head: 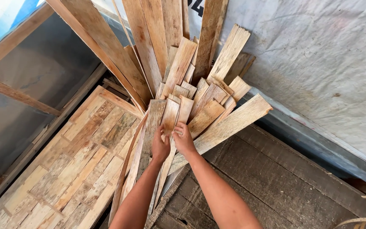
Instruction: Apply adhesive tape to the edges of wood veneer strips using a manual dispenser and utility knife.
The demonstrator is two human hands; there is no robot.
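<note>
Wooden planks [191,80] leaned in a corner. We gripped one thin plank [169,116] with our left hand [160,147] and right hand [184,140], fingers closed around it.

1. Wood slats [183,85]: pale tan to honey brown, some with grey weathering and darker streaky grain.
2. Long board [229,125]: light yellowish, fine straight grain.
3. Patchwork panel [73,165]: mixed cream, tan and brown strips, mottled with dark stains.
4. Tarp [318,63]: off-white grey, creased, faint brown smudges.
5. Plank floor [267,182]: dark grey-brown, rough grain.
6. Upper left corner sheet [5,17]: blue and white.
</note>
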